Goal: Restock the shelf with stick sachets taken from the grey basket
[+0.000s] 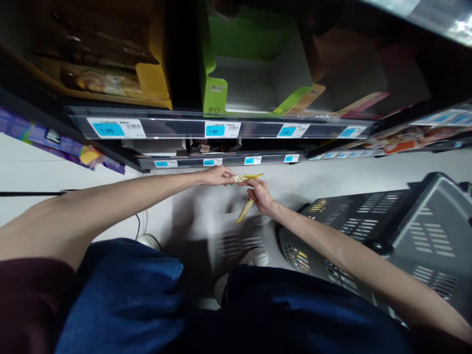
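My left hand is closed on one end of a slim yellow-and-white snack packet, held low in front of the bottom shelf. My right hand has its fingertips at the other end of that packet. A second slim yellow packet sticks out downward from my right palm, gripped under the curled fingers. Print on both packets is too small to read.
Above my hands, a shelf holds an open green carton and a yellow box of wrapped snacks. Price labels line its edge. A grey plastic shopping basket stands at the right. Purple packets hang at left.
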Demonstrator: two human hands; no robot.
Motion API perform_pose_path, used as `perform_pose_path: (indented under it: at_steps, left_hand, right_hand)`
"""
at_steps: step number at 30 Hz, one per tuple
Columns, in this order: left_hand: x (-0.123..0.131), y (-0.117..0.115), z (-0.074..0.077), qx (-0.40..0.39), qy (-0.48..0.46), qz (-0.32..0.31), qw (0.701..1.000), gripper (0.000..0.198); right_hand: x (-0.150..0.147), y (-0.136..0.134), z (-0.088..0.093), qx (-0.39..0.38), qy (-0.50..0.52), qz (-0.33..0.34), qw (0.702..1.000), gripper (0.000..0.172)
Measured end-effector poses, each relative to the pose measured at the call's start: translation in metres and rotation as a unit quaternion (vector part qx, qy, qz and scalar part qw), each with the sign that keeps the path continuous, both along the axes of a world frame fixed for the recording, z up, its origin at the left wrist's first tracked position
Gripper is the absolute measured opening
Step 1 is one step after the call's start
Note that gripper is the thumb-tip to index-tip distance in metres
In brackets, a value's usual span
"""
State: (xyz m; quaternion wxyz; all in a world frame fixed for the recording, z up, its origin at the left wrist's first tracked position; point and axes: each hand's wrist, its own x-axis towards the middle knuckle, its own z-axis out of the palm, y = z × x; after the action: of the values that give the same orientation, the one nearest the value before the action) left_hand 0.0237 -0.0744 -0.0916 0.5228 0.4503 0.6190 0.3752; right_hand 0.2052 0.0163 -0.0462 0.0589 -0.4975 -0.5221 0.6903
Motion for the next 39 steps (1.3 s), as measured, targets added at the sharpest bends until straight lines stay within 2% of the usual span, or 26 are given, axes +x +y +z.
perform_pose_path:
  at_steps: [2, 5, 11, 15, 19, 24, 30, 34, 39]
  left_hand:
    - [-0.002, -0.002, -0.001, -0.016, -0.018, -0.017, 1.0, 0.02]
    - [-0.003, -0.004, -0.001, -0.018, -0.025, -0.01, 0.999, 0.018]
    - [0.003, -0.002, 0.005, 0.03, -0.019, 0.023, 0.999, 0.025]
    - [0.006, -0.003, 0.009, 0.023, -0.043, 0.022, 0.999, 0.028]
    - [0.001, -0.005, 0.012, 0.022, -0.072, 0.009, 0.997, 0.029]
    - [-0.006, -0.001, 0.008, 0.039, -0.061, 0.016, 0.997, 0.024]
    - [-0.004, -0.001, 0.005, 0.014, -0.085, 0.025, 0.996, 0.025]
    - [-0.003, -0.003, 0.009, 0.003, -0.106, 0.016, 0.994, 0.024]
    - [-0.002, -0.005, 0.015, -0.013, -0.109, 0.036, 0.993, 0.021]
  right_hand:
    - [0.001, 0.003, -0.001, 0.012, 0.001, -0.008, 1.0, 0.022]
    - [0.002, 0.004, -0.001, 0.026, -0.005, -0.004, 1.0, 0.025]
    - [0.002, -0.005, 0.001, 0.009, -0.01, 0.062, 0.998, 0.036]
    - [0.003, -0.01, 0.002, 0.008, 0.005, 0.056, 0.998, 0.032]
    - [0.004, -0.012, 0.002, 0.033, -0.002, 0.055, 0.998, 0.034]
    - [0.005, -0.011, 0.003, 0.047, 0.009, 0.055, 0.997, 0.035]
    - [0.005, -0.011, 0.002, 0.054, 0.002, 0.063, 0.997, 0.037]
    - [0.006, -0.012, 0.001, 0.067, -0.004, 0.072, 0.995, 0.036]
    - [0.007, -0.011, -0.001, 0.056, 0.008, 0.07, 0.996, 0.035]
